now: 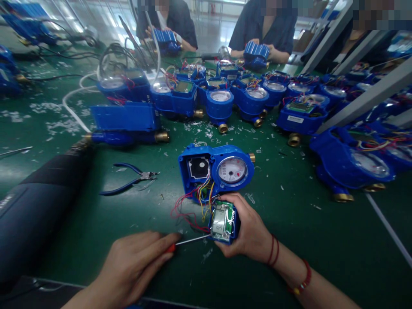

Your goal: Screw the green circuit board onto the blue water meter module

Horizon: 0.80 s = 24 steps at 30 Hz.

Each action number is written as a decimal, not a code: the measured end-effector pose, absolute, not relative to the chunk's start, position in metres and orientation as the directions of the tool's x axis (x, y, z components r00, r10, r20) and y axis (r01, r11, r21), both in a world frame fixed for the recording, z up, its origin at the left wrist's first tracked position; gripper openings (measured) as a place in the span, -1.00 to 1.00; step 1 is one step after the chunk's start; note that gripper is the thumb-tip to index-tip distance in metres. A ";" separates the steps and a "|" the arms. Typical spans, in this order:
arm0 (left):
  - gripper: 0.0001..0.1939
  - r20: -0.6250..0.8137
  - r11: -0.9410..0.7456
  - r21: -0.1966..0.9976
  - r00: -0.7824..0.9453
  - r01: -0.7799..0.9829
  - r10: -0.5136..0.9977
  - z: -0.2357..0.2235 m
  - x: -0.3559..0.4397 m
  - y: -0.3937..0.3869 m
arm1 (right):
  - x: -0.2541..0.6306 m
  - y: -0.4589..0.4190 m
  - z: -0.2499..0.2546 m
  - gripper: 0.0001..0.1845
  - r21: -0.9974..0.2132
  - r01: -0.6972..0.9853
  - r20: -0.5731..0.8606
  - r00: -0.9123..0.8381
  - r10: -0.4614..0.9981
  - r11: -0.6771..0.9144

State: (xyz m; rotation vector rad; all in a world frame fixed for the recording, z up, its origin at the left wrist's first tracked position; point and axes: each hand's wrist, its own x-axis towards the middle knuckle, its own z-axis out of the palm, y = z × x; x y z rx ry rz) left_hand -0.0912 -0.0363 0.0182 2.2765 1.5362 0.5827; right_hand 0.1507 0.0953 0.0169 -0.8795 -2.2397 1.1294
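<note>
Currently, right hand [247,231] fingers clamped on a circuit module [223,221] — wired to the blue meter [216,171] on the green surface [305,231]; left hand [135,266] grips a screwdriver [189,241], tip touching the module.

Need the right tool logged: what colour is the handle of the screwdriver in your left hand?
Red, seen in the head view: the screwdriver handle tip shows beneath the left hand.

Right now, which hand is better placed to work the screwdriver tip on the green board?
Left. The left hand grips the screwdriver, tip at the circuit board; the right hand is occupied holding that board.
</note>
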 end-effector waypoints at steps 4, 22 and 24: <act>-0.68 0.205 -0.378 0.479 0.318 0.792 0.926 0.023 -0.089 -0.033 | 0.151 0.096 0.018 -0.24 -0.830 0.330 0.122 -0.680 0.723 0.450; -0.69 0.149 -0.342 0.508 0.310 0.790 0.939 0.029 -0.095 -0.037 | 0.151 0.095 0.016 -0.22 -0.839 0.324 0.117 -0.675 0.728 0.436; -0.69 0.158 -0.337 0.489 0.298 0.805 0.941 0.032 -0.094 -0.036 | 0.151 0.095 0.016 -0.23 -0.839 0.324 0.118 -0.676 0.728 0.437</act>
